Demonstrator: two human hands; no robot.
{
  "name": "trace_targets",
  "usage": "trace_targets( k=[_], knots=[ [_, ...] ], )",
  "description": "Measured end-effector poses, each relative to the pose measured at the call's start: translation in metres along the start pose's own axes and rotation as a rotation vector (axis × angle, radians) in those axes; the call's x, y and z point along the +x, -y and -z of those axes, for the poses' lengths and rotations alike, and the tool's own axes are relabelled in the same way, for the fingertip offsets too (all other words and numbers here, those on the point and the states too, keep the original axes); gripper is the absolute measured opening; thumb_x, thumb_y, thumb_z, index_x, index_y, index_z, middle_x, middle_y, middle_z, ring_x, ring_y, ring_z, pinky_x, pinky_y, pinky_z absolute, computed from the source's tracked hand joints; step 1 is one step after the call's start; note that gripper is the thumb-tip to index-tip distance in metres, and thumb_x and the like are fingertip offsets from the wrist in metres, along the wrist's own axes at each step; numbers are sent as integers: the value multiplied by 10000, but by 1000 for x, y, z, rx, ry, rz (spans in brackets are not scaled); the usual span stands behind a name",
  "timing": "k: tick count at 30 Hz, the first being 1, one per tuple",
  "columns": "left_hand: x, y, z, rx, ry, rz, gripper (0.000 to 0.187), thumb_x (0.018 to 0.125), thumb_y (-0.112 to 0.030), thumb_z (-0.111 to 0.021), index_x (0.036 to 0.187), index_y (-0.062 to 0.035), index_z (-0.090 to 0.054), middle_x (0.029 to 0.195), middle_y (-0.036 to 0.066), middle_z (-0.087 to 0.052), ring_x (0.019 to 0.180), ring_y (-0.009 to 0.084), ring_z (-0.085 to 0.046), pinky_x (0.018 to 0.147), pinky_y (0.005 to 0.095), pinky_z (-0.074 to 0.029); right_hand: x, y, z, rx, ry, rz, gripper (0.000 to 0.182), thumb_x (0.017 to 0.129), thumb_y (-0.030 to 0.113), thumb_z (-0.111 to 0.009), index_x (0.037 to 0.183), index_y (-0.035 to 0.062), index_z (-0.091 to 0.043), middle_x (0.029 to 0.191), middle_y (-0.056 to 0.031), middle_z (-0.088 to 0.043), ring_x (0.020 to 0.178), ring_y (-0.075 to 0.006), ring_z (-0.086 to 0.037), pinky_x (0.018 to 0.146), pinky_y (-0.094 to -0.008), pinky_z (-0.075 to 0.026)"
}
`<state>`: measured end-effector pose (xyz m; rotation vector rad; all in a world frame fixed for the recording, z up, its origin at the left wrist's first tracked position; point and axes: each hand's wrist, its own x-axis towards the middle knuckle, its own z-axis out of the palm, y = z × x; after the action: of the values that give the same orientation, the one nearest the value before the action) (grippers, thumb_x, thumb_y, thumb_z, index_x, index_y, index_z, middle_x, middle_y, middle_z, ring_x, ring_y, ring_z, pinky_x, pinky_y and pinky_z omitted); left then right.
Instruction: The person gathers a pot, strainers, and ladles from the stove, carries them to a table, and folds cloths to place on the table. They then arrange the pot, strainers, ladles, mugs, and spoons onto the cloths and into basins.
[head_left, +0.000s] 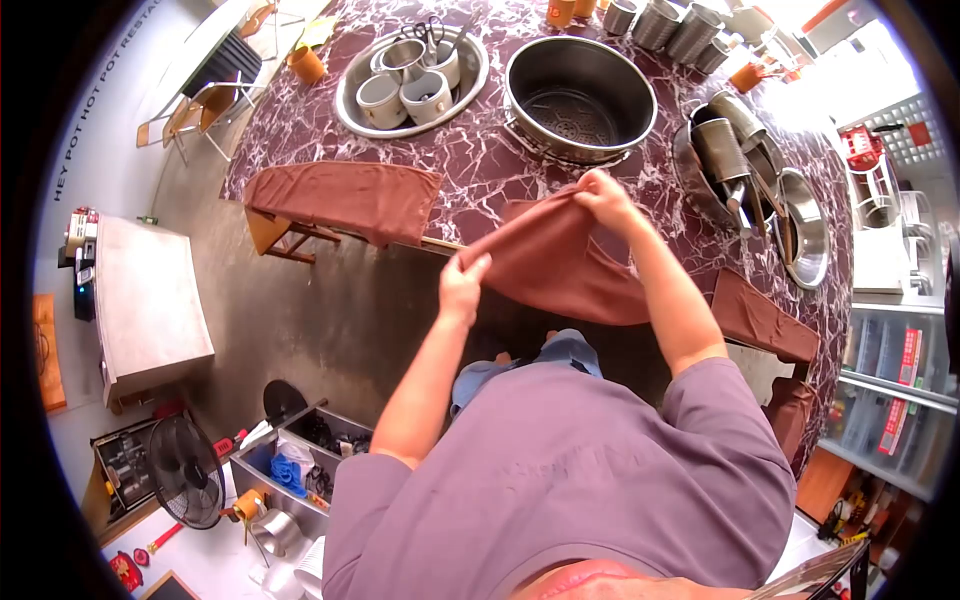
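Note:
A brown cloth (560,255) is stretched between my two hands in front of the table's near edge. My left hand (461,287) is closed on its left end. My right hand (606,203) grips its upper edge, just below the large black round pot (580,98). The rest of the cloth hangs down below my right forearm. A second brown cloth (340,200) lies over the table's edge to the left, and another (765,315) lies at the edge to the right.
On the marble-patterned table (470,190) stand a metal tray (478,85) with cups and scissors, a pot (690,170) with utensils, and a steel bowl (805,230). A wooden stool (275,235) is at the left, with a fan (185,470) at the lower left.

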<state>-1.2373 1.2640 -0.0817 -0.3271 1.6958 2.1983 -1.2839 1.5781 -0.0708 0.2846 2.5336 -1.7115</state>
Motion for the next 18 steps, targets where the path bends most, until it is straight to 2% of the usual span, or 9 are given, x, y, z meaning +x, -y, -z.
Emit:
trace_targets(
  k=[2, 4, 7, 11, 12, 13, 15, 17, 18],
  knots=[
    [30, -37, -1, 92, 37, -96, 273, 831, -109, -717, 1058, -18, -598, 911, 36, -605, 816, 112, -553, 721, 264, -472, -14, 42, 39, 156, -44, -7, 300, 855, 72, -649, 1138, 71, -548, 878, -29, -615, 784, -93, -542, 700, -231, -445],
    [53, -73, -20, 142, 49, -192, 308, 826, -103, -716, 1084, -16, -572, 894, 32, -575, 797, 112, -530, 694, 251, -463, -14, 44, 76, 302, 38, 72, 348, 867, 81, -640, 1201, 81, -542, 869, 15, -602, 783, -53, -511, 688, -208, -411],
    [81, -144, -57, 191, 155, -334, 314, 820, -85, -705, 1091, -3, -569, 913, 58, -589, 816, 127, -546, 685, 251, -464, -22, 69, 110, 318, -52, 170, 203, 867, 73, -638, 1069, 63, -642, 856, 38, -602, 748, -44, -508, 681, -180, -400],
    [138, -195, -90, 321, 345, -410, 228, 826, -74, -689, 1040, -10, -640, 890, 62, -660, 758, 99, -590, 640, 227, -465, -26, 94, 136, 322, -242, 129, 172, 874, 18, -612, 1040, 13, -657, 943, -9, -657, 816, -66, -572, 734, -185, -432],
    [148, -205, -97, 399, 382, -409, 200, 863, -11, -643, 1059, 15, -616, 908, 61, -644, 804, 117, -617, 728, 217, -506, -23, 94, 141, 305, -289, 113, 177, 873, 34, -622, 1042, 7, -663, 941, -17, -662, 825, -72, -576, 745, -189, -435],
    [152, -213, -108, 375, 394, -413, 207, 856, -14, -653, 1062, 9, -632, 912, 60, -658, 792, 110, -613, 717, 215, -499, -20, 96, 146, 286, -336, 96, 183, 872, 50, -631, 1045, 2, -670, 940, -25, -667, 834, -78, -580, 756, -193, -437],
    [167, -228, -124, 569, 342, -466, 203, 851, -18, -658, 1053, 1, -657, 920, 58, -673, 774, 104, -610, 708, 215, -489, -10, 103, 156, 305, -421, 65, 203, 871, 89, -650, 1053, 6, -683, 932, -36, -679, 844, -79, -587, 764, -197, -438],
    [179, -241, -136, 756, 323, -639, 202, 831, -59, -685, 1030, -29, -701, 889, 43, -693, 776, 94, -621, 710, 213, -484, 8, 97, 172, 139, -494, 250, 196, 871, 140, -670, 1025, 24, -707, 918, -24, -693, 807, -89, -605, 724, -222, -463],
    [192, -249, -141, 877, 278, -687, 196, 811, -134, -694, 999, -88, -725, 845, 36, -706, 743, 98, -637, 705, 233, -497, 18, 96, 179, 161, -501, 292, 205, 870, 151, -674, 1027, 23, -707, 914, -21, -694, 803, -93, -608, 722, -227, -468]
  ],
)
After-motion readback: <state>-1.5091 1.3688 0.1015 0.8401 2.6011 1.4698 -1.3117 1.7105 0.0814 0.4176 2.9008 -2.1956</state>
